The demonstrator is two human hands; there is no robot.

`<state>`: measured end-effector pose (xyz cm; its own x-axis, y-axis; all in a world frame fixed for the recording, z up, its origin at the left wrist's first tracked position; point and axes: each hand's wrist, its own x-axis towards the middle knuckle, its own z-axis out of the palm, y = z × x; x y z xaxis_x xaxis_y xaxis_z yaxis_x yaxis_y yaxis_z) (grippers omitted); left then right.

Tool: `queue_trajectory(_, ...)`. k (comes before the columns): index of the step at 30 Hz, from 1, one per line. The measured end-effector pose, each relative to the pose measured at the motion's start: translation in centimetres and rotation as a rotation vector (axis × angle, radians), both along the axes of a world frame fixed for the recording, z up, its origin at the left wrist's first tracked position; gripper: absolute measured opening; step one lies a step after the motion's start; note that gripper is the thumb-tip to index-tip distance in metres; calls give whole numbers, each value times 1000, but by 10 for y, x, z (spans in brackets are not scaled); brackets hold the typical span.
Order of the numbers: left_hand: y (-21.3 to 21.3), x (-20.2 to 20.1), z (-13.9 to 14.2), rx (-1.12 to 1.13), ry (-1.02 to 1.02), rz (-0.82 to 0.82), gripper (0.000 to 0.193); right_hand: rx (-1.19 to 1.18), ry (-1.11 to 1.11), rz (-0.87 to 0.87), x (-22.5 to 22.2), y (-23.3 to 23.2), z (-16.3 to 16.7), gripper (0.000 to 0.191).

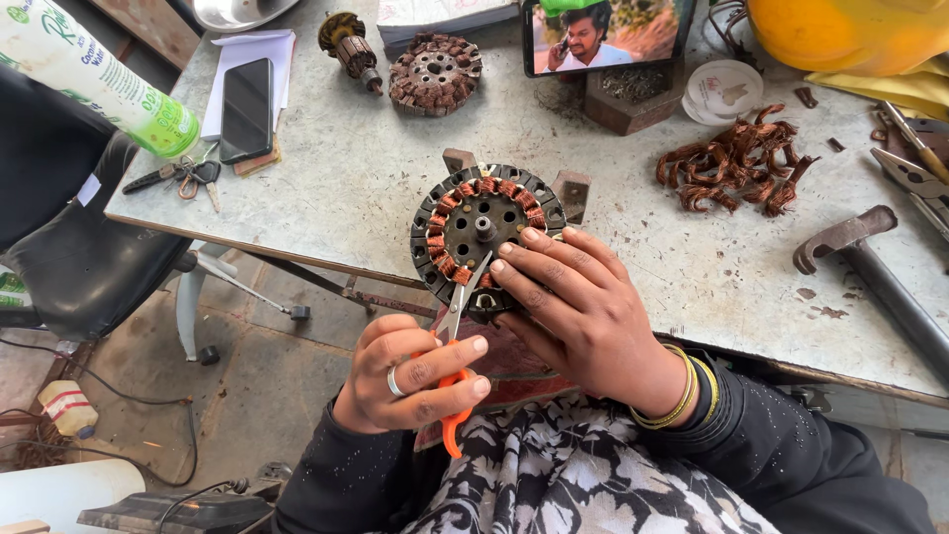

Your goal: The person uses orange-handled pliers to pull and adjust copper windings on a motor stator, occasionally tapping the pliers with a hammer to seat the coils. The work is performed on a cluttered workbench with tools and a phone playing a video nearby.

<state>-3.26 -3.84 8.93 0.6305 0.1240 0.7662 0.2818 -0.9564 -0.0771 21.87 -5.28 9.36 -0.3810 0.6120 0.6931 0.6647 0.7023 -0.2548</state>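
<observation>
A: Why does the right hand [583,307] press on the stator [484,237]?
B: It grips the stator at the table [376,188] edge, so it stays steady. The left hand [410,381], just below, is clenched on orange scissors [457,326]; the blades point up into the copper windings.
A: And around?
B: Above the grip a worn grey table; left, a chair [79,257] on a stone floor.

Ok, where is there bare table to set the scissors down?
Bare table lies between the black phone and the stator, and between the stator and the copper wire scraps. The far edge and right side, by the hammer, are crowded.
</observation>
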Motion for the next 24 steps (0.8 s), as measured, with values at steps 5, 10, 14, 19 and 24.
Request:
queue_trajectory(5, 9, -1, -12, -53, -83, -76, 24, 4, -3, -23, 0, -1, 0, 46)
queue_trajectory(10, 5, 16, -41, -118, -334, 12, 16, 11, -11, -45, 1, 0, 0, 46)
queue_trajectory(14, 0, 33, -66, -201, -544, 64, 7, 32, -22, -65, 1, 3, -1, 45)
queue_trajectory(19, -6, 49, -85, -392, -738, 42, 6, 28, -19, -67, 4, 6, 0, 44)
queue_trajectory(24, -8, 65, -90, -522, -925, -60, 9, 31, -10, -71, 4, 10, -1, 45)
